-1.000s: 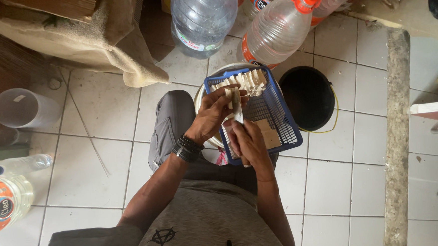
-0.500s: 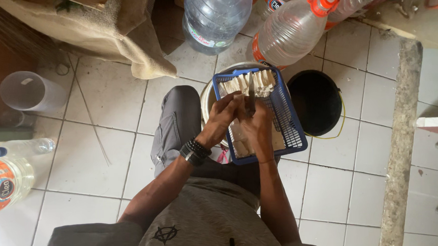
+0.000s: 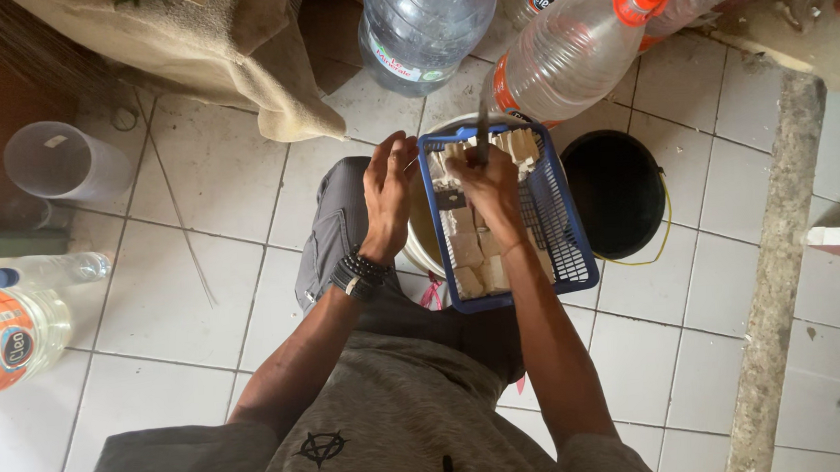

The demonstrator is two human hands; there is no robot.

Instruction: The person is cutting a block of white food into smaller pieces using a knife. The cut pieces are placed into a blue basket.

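While the person sits over a white tiled floor [image 3: 202, 276], large clear water bottles [image 3: 564, 56] lie crowded at the far side, just beyond a blue plastic basket [image 3: 559, 229], and a black bucket [image 3: 619, 192] stands right beside the basket on its right. A sack of tan cloth [image 3: 238, 54] lies off to the far left, with a clear plastic cup [image 3: 57, 164] and more bottles [image 3: 13, 329] along the left edge. The basket is a rectangular mesh one, resting over a pale bucket [image 3: 420, 241] in front of the knees, and it holds rows of pale, blocky pieces [image 3: 469, 253] packed side by side. The right hand [image 3: 484, 180] is inside the basket near its far end, fingers clamped around the handle of a knife [image 3: 481, 118] whose blade points away toward the bottles. The left hand [image 3: 389, 190] is at the basket's near-left corner, wrist wearing a dark band [image 3: 360, 276], fingers curled and touching the rim; whether they grip it I cannot tell. Both forearms reach straight forward from the body.
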